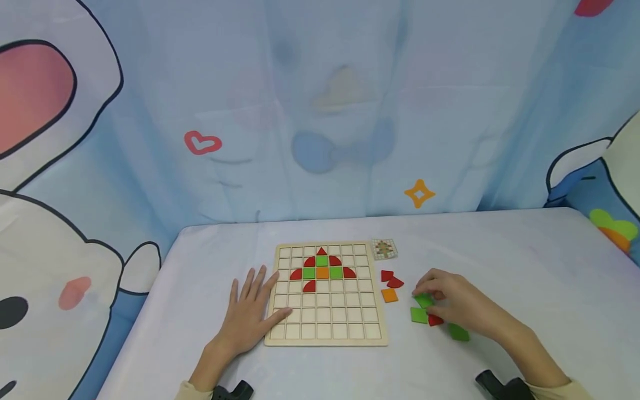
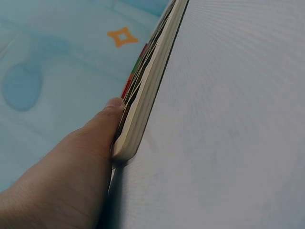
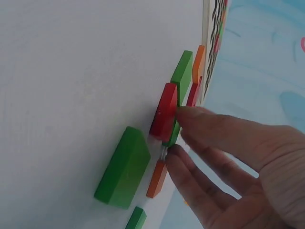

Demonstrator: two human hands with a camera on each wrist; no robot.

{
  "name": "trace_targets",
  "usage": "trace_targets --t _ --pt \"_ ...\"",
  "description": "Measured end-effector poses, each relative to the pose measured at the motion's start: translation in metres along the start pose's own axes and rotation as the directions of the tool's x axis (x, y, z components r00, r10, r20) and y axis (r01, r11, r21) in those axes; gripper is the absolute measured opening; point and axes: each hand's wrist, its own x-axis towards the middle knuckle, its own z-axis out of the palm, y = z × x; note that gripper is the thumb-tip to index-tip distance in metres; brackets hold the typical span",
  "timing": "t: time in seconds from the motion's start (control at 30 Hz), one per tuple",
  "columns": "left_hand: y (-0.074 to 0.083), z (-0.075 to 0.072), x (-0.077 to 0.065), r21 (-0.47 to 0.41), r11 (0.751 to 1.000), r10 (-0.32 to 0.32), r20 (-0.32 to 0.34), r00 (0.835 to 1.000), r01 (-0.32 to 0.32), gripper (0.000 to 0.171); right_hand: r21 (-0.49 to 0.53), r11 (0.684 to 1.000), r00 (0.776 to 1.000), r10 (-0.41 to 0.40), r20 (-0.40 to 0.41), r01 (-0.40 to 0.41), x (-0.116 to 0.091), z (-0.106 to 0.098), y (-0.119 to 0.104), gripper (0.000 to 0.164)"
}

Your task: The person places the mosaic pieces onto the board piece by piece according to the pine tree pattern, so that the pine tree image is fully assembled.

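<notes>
My left hand [image 1: 248,317] lies spread over the left edge of a wooden grid board [image 1: 345,330], its thumb [image 2: 109,112] resting on the rim. On the board, red, green and orange tiles form a stepped pattern, with a red quarter-round tile [image 1: 309,286] lowest. Right of the board, my right hand [image 1: 457,300] pinches a green tile [image 1: 424,300] between thumb and fingertips. Close under that hand are another green tile [image 1: 419,315] and a red tile [image 1: 435,320]. A further green tile [image 3: 125,167] lies nearer the wrist.
A small pattern card [image 1: 384,249] lies by the board's upper right corner. Between board and right hand are an orange tile [image 1: 389,295] and red tiles [image 1: 394,283]. The white tabletop [image 1: 525,266] ends at a blue printed curtain [image 1: 345,189].
</notes>
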Motion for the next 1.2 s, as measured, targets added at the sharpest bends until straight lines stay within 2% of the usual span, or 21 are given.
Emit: trace_targets --t 0.3,0.53,0.63,0.9,1.2 --pt "-0.002 0.003 0.000 0.006 1.000 0.025 -0.035 0.999 -0.025 0.082 -0.055 0.997 0.999 0.047 0.018 -0.046 0.012 0.002 -0.004 0.025" --pt "-0.002 0.002 -0.001 0.005 1.000 0.018 -0.025 1.000 -0.018 0.083 0.003 0.992 0.990 0.128 0.058 -0.129 0.019 -0.003 -0.004 0.023" --pt "-0.001 0.002 -0.001 0.012 1.000 0.019 -0.021 1.000 -0.018 0.083 0.030 0.990 0.989 0.136 0.061 -0.138 0.021 -0.003 -0.003 0.024" --pt "0.001 0.000 0.000 0.017 1.000 0.005 -0.008 1.000 -0.005 0.082 0.046 0.994 0.995 0.097 -0.004 -0.097 0.019 0.001 0.000 0.030" --pt "0.001 0.000 0.001 0.018 1.000 -0.004 -0.001 1.000 0.004 0.082 0.057 0.991 0.992 0.121 -0.040 -0.118 0.016 0.003 -0.001 0.029"
